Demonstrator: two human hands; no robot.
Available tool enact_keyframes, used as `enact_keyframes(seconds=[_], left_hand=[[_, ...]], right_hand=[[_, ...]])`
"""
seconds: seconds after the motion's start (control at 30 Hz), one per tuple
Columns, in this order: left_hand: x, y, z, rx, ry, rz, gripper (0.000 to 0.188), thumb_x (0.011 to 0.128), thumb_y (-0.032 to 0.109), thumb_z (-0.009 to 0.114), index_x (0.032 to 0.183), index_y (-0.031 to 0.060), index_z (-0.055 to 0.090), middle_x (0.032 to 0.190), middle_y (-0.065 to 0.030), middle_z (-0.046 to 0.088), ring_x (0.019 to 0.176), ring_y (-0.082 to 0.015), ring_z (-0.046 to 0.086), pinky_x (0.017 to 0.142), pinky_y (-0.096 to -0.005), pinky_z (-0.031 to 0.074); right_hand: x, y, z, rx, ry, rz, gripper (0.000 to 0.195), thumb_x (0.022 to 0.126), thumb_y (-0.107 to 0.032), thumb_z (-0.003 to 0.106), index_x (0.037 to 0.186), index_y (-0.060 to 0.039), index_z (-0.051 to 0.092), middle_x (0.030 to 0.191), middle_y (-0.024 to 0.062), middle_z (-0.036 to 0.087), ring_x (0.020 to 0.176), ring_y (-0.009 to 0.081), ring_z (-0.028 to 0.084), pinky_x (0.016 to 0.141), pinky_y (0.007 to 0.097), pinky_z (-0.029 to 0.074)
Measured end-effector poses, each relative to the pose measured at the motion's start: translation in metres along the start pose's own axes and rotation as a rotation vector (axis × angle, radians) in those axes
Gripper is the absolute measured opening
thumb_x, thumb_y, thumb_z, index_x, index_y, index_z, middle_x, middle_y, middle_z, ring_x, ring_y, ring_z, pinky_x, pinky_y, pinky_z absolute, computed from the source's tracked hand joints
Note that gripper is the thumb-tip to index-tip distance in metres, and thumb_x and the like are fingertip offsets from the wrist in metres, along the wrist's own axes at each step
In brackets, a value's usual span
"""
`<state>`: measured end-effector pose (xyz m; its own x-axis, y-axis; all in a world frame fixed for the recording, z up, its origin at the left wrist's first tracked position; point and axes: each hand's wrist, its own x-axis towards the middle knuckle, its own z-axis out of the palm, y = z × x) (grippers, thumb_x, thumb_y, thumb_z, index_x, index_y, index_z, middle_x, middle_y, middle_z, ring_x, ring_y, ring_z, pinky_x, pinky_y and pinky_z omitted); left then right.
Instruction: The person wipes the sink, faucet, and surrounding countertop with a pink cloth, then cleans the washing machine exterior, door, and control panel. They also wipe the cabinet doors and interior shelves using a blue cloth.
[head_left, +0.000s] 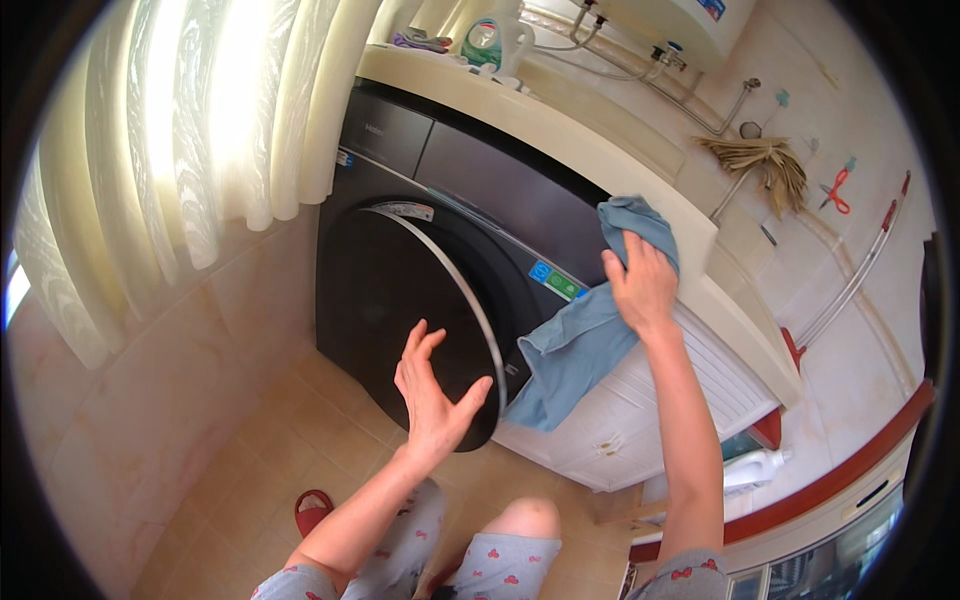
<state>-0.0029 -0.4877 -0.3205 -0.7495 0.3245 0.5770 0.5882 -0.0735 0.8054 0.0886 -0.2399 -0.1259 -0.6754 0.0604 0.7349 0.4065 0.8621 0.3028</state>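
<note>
A black front-loading washing machine (517, 187) stands under a cream countertop (600, 142), its round door (390, 300) swung open towards me. My right hand (646, 283) presses a blue-grey cloth (581, 356) against the right end of the machine's top front panel, near the counter's edge. Most of the cloth hangs down over the machine's right front edge and the white cabinet. My left hand (435, 397) is in front of the dark door near its silver rim, fingers spread and holding nothing; whether it touches the door I cannot tell.
A detergent bottle (484, 45) and gloves (420, 41) lie on the counter's back left. White louvred cabinet doors (600, 442) adjoin the machine. Pale curtains (202, 135) hang at left. Red-handled scissors (838, 193) and a brush (765, 161) hang on the wall. A white bottle (754, 470) is at right.
</note>
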Motion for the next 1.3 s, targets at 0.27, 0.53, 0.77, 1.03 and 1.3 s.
enact_keyframes(seconds=[0.27, 0.53, 0.77, 1.03, 1.3], left_hand=[[0.044, 0.021, -0.016, -0.225, 0.002, 0.035, 0.064, 0.090, 0.019, 0.067, 0.144, 0.0071, 0.035, 0.158, -0.0164, 0.028, 0.144, -0.0317, 0.026, 0.117, -0.0441, 0.017], [0.045, -0.039, -0.012, -0.131, 0.056, 0.006, 0.061, 0.090, 0.022, 0.068, 0.141, 0.0045, 0.040, 0.150, -0.0174, 0.041, 0.139, -0.0324, 0.037, 0.115, -0.0446, 0.022], [0.057, -0.056, -0.018, -0.358, 0.085, -0.127, 0.054, 0.091, 0.020, 0.067, 0.136, 0.0016, 0.045, 0.134, -0.0199, 0.056, 0.128, -0.0339, 0.052, 0.108, -0.0440, 0.039], [0.090, 0.005, -0.018, -0.537, -0.193, -0.039, 0.073, 0.089, 0.022, 0.076, 0.148, 0.0072, 0.037, 0.138, -0.0138, 0.054, 0.120, -0.0224, 0.057, 0.103, -0.0362, 0.043], [0.139, 0.049, -0.014, -0.714, -0.740, -0.099, 0.033, 0.092, 0.024, 0.075, 0.114, 0.0017, 0.068, 0.097, -0.0042, 0.071, 0.087, -0.0109, 0.065, 0.073, -0.0277, 0.053]], right_hand=[[0.108, -0.077, 0.042, 0.215, -0.186, -0.071, 0.054, 0.095, -0.051, 0.052, 0.125, -0.0053, 0.057, 0.113, 0.0211, 0.068, 0.104, 0.0394, 0.065, 0.089, 0.0483, 0.051], [0.215, -0.177, 0.117, 0.281, -0.232, -0.150, 0.060, 0.095, -0.053, 0.046, 0.129, -0.0049, 0.055, 0.131, 0.0207, 0.061, 0.118, 0.0361, 0.061, 0.098, 0.0489, 0.048], [0.152, -0.100, 0.094, 0.408, 0.116, -0.125, 0.025, 0.087, -0.005, 0.050, 0.111, -0.0099, 0.056, 0.098, 0.0181, 0.070, 0.092, 0.0405, 0.066, 0.075, 0.0512, 0.051], [0.106, -0.081, -0.017, 1.337, -0.099, 0.245, 0.016, 0.099, -0.010, 0.059, 0.113, -0.0034, 0.060, 0.100, 0.0015, 0.067, 0.094, 0.0136, 0.063, 0.081, 0.0287, 0.051], [0.084, -0.039, -0.081, 1.317, -0.537, 0.408, 0.021, 0.098, -0.011, 0.055, 0.117, -0.0036, 0.061, 0.100, -0.0006, 0.066, 0.092, 0.0062, 0.060, 0.081, 0.0242, 0.050]])
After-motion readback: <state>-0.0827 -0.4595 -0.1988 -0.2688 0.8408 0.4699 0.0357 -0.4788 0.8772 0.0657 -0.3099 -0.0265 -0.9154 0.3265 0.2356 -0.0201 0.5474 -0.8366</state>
